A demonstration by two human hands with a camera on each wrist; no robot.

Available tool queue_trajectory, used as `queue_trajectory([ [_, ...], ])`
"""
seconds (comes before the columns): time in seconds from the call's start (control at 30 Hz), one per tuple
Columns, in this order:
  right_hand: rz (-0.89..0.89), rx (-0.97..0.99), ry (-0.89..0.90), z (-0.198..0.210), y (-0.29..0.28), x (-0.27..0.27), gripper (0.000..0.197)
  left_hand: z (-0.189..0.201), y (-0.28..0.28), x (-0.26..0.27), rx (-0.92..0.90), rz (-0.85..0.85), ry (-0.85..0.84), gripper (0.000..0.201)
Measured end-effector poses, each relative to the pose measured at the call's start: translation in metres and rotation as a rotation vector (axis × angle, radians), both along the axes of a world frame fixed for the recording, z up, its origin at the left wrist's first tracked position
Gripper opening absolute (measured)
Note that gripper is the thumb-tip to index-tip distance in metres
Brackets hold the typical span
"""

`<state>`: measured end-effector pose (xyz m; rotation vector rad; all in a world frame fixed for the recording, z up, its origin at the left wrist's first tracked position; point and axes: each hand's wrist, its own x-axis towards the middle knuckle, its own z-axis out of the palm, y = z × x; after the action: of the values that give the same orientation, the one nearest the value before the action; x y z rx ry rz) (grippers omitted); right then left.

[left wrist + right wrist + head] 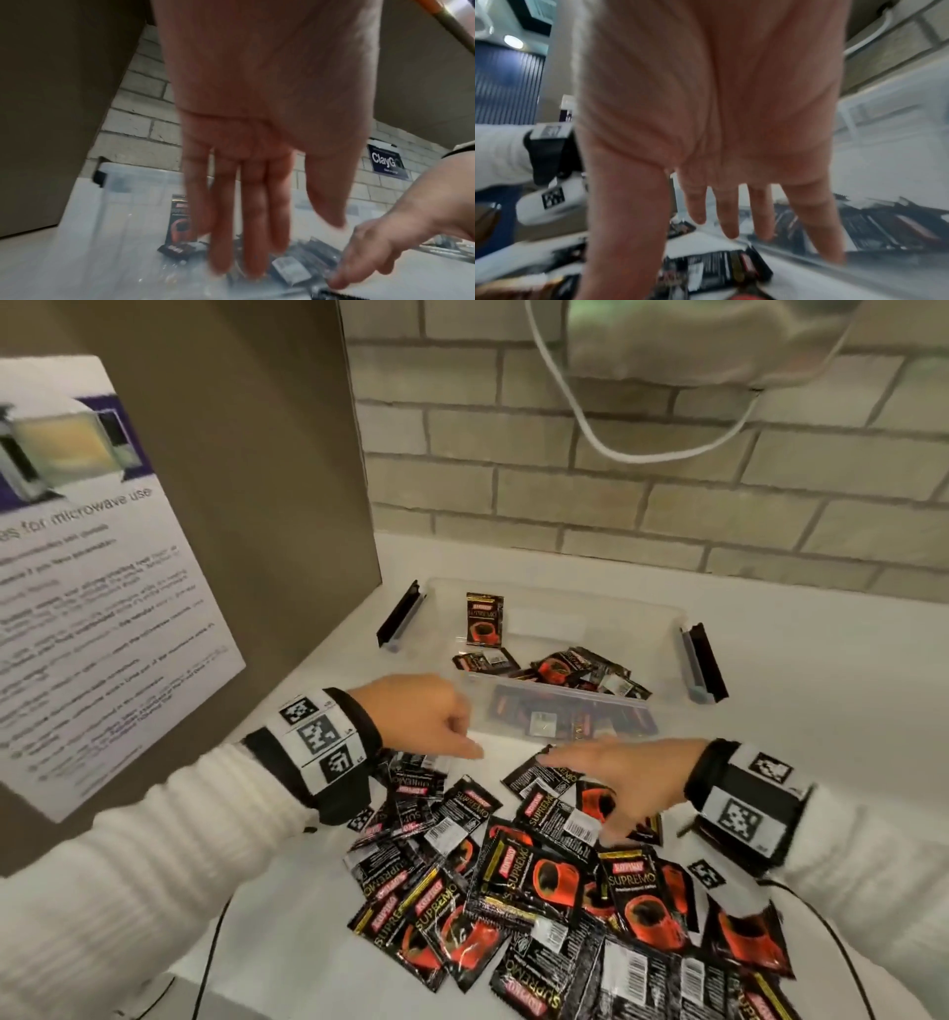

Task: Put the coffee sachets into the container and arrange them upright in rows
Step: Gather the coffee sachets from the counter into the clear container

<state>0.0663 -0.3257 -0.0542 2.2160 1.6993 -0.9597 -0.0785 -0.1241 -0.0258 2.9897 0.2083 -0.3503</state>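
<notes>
1. Head view: clear plastic container [662,629] on white counter [821,670], black latches folded out at both ends. One coffee sachet [484,618] stands upright against the far-left wall; several more lie flat and jumbled inside. Loose pile of sachets [539,891] spread on the counter in front of the container. Left hand [426,716] hovers by the container's near-left corner, nothing in it. Right hand [626,783] flat over the pile, fingers stretched out, palm down; contact with the sachets cannot be told.
2. Left wrist view: left hand [257,162] fingers straight and together, empty, above the container [123,203]. Upright sachet [180,217] behind the fingers. Right hand [401,243] at right.
3. Right wrist view: right hand [718,152] spread, holding nothing; one sachet [721,266] below, container wall [890,162] at right. Blurred.
</notes>
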Motion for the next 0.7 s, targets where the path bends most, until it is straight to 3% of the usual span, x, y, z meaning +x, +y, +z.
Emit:
queue_trajectory([
  [0.17, 0.016, -0.051, -0.112, -0.013, 0.011, -0.005, 0.108, -0.032, 0.009, -0.013, -0.014, 0.172, 0.250, 0.103],
  [0.27, 0.012, 0.000, -0.166, -0.012, 0.014, -0.009, 0.096, -0.046, 0.008, -0.011, -0.032, 0.189, 0.294, 0.114],
  [0.33, -0.007, 0.052, -0.134, -0.011, 0.015, -0.010, 0.087, -0.048, 0.008, -0.006, -0.009, 0.204, 0.307, 0.107],
  [0.47, -0.055, 0.077, -0.025, -0.010, 0.017, -0.013, 0.074, -0.046, 0.004, 0.002, -0.064, 0.201, 0.253, 0.074],
  [0.57, -0.148, 0.032, 0.028, -0.009, 0.018, -0.017, 0.083, -0.044, -0.001, 0.005, -0.077, 0.168, 0.220, 0.062],
  [0.7, -0.103, 0.031, -0.152, -0.026, 0.023, -0.023, 0.103, -0.054, -0.006, 0.007, -0.135, 0.105, 0.043, 0.033],
])
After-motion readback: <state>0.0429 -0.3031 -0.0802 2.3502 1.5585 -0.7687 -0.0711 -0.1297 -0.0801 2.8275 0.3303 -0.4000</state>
